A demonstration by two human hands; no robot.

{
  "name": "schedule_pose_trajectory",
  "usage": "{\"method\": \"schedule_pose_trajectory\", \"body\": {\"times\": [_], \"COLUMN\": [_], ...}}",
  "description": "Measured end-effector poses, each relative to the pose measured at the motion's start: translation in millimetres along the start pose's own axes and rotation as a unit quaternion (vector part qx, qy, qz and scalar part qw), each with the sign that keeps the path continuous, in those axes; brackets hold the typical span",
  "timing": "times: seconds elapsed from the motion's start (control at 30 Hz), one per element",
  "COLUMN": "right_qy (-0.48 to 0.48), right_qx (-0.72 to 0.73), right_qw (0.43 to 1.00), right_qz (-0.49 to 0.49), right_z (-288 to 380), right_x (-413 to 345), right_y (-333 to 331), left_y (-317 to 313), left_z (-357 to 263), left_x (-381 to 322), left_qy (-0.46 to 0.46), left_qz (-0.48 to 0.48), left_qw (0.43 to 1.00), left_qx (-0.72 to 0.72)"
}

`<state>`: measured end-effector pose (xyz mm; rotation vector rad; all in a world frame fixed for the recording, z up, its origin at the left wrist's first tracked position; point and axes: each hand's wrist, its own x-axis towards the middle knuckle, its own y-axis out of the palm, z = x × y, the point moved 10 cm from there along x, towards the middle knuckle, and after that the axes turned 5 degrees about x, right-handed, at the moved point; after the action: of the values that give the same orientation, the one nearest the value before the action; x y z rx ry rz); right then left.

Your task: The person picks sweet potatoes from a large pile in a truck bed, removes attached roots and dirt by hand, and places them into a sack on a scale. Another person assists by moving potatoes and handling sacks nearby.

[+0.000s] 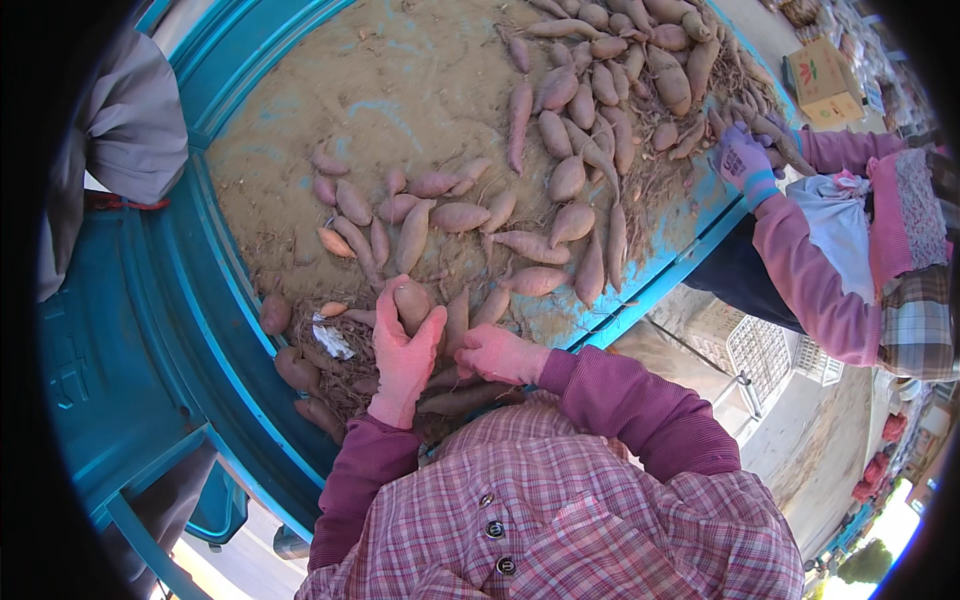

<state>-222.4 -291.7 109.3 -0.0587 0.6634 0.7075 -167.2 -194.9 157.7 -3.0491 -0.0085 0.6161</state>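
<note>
In a pink knit glove, my left hand (403,352) grips a plump sweet potato (412,304) between thumb and fingers. My right hand (499,352), gloved alike, is curled just to the right of it, beside an upright-lying sweet potato (457,321); whether it holds anything is hidden by the fingers. Beneath and left of my hands lie more sweet potatoes (297,369), tangled roots and a crumpled white scrap (332,339). Ahead, loose sweet potatoes (459,217) are spread on the soil-covered blue truck bed (300,97). A small orange piece (335,242) lies among them.
A larger heap of sweet potatoes (600,90) covers the far right of the bed. There a co-worker in purple gloves (746,159) handles a sweet potato. Blue metal side walls (217,247) rise at left. White plastic crates (757,352) and a cardboard box (825,81) stand outside the bed.
</note>
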Motion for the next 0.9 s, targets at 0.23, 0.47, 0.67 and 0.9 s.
{"method": "schedule_pose_trajectory", "body": {"times": [0.23, 0.47, 0.67, 0.9], "right_qy": [-0.047, 0.142, 0.145, 0.157], "right_qx": [0.026, -0.210, -0.210, -0.374], "right_qw": [0.846, 0.744, 0.836, 0.830], "right_qz": [-0.530, -0.618, -0.486, -0.384], "right_z": [-7.8, -12.6, -26.4, -8.5], "right_x": [-29.1, -24.6, 2.0, 2.5], "right_y": [-240.1, -324.1, -294.3, -245.9], "left_y": [-23.2, -24.5, -17.3, -9.9], "left_z": [6.9, 39.1, 46.3, 44.1], "left_x": [4.7, 5.2, 5.7, 3.5], "left_qy": [0.095, -0.011, -0.012, -0.017], "left_qz": [-0.041, 0.021, 0.043, 0.055], "left_qw": [0.933, 0.981, 0.981, 0.984], "left_qx": [0.346, 0.192, 0.188, 0.167]}}
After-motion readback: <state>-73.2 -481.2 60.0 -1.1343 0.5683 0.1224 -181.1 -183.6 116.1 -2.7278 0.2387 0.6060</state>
